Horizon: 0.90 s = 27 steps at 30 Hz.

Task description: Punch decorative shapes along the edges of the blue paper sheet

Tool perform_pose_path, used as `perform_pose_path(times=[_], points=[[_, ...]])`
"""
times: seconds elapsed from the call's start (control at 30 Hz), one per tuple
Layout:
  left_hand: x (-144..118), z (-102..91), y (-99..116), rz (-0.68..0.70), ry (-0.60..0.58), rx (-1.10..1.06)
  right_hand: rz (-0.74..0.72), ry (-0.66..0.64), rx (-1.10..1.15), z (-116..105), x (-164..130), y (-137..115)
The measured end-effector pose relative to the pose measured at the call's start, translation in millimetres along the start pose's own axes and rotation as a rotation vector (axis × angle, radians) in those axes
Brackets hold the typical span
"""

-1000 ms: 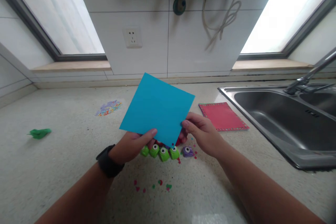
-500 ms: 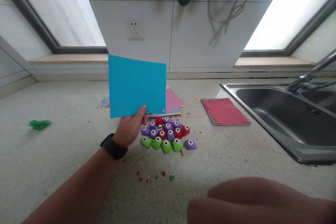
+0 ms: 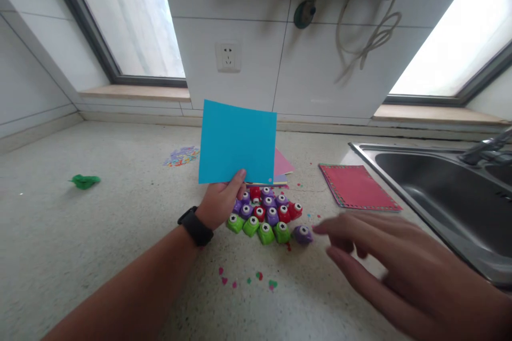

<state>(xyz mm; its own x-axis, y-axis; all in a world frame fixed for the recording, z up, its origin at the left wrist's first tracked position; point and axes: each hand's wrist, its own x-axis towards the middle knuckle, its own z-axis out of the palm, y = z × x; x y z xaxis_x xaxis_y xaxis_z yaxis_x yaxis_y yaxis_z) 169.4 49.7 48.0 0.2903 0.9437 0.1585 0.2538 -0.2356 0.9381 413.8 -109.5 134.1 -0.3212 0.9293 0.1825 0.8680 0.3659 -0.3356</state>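
I see the left hand (image 3: 220, 200) pinching the raised sheet (image 3: 238, 144) low down; a slack grip could let it droop. The purple punch (image 3: 303, 234) sits just beside the right hand (image 3: 384, 261), parted and seemingly empty; a hasty touch might knock it.

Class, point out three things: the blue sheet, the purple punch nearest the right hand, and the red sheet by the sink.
Blue sheet (image 3: 239, 141): head view, middle of its face.
Purple punch (image 3: 303, 235): head view, middle of its body.
Red sheet (image 3: 361, 186): head view, middle of its top surface.
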Motion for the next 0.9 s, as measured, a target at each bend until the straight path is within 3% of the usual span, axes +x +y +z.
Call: perform_pose_path(times=[0.1,0.2,0.3,0.43,0.57,0.7,0.8,0.9], points=[[1,3.6,-1,-0.040,0.025,-0.018,0.045,-0.180,-0.166,8,26,25],[4,5.6,-5,-0.044,0.044,-0.057,0.044,-0.301,-0.185,27,37,40],[11,6.1,-12,0.000,0.071,-0.090,0.004,-0.336,-0.190,39,39,41],[19,5.8,-19,0.025,0.130,-0.125,0.021,-0.285,-0.081,28,43,40],[19,6.4,-18,-0.006,0.105,-0.080,0.239,-0.005,0.416,13,56,44],[12,8.5,-15,0.012,0.037,0.004,0.300,0.219,1.075,27,73,48],[6,10.9,-13,0.011,-0.002,0.052,0.334,0.244,1.347,48,81,50],[3,13.2,-11,-0.013,-0.022,0.063,0.324,0.208,1.462,61,81,53]])
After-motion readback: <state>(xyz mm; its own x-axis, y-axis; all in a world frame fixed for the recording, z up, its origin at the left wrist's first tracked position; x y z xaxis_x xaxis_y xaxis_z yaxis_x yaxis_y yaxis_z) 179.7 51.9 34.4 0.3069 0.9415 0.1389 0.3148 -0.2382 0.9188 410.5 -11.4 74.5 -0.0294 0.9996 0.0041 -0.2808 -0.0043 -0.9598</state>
